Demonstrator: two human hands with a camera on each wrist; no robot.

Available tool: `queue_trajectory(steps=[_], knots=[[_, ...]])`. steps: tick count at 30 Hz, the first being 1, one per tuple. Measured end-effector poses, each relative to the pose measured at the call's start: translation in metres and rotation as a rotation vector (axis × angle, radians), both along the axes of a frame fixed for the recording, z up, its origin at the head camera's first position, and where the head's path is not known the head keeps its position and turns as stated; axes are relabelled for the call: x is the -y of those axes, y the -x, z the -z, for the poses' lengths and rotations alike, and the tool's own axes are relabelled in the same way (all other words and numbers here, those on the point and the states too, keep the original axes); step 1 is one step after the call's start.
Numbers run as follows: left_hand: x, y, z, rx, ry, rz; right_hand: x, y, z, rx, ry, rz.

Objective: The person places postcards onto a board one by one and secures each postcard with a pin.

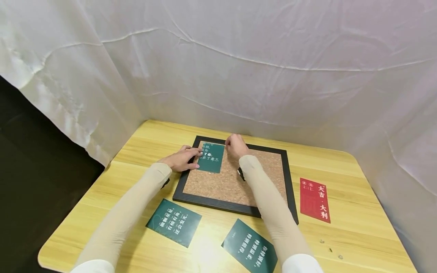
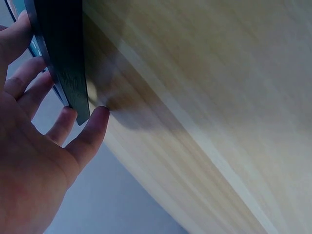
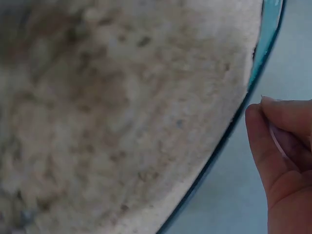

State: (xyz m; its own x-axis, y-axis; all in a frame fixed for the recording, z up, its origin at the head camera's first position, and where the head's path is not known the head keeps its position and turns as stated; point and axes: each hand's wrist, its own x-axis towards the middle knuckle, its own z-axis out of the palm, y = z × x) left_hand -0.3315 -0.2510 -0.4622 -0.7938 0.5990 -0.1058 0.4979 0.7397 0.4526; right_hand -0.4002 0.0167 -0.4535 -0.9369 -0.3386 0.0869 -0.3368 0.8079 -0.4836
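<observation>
Beige sleeves [image 1: 131, 212] lead to left fingers [image 1: 192, 151] apart, right fingers [image 3: 262, 139] together, green card [image 1: 211, 163] between.

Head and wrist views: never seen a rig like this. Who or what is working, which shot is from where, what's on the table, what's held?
No machine: a person works bare-handed. The wide picture comes from a camera worn on the head; the two close-ups come from one on each wrist. On the table lies a black-framed cork board with a green card at its upper left. Two more green cards lie nearer the person; a red card lies right of the board. The left hand reaches over the frame, fingertips at the mounted card's left edge. The right hand is at that card's upper right corner, thumb and finger together; anything pinched is too small to tell.
</observation>
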Motion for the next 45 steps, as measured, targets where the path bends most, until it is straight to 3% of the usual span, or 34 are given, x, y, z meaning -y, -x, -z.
queue_trajectory(steps=[16, 45], knots=[[0.0, 0.0, 0.001, -0.002, 0.008, -0.004, 0.013, 0.005, 0.003, -0.038, -0.088, -0.039], [-0.001, 0.0, -0.001, 0.006, 0.016, -0.005, 0.025, 0.007, 0.002, -0.077, -0.239, -0.013]])
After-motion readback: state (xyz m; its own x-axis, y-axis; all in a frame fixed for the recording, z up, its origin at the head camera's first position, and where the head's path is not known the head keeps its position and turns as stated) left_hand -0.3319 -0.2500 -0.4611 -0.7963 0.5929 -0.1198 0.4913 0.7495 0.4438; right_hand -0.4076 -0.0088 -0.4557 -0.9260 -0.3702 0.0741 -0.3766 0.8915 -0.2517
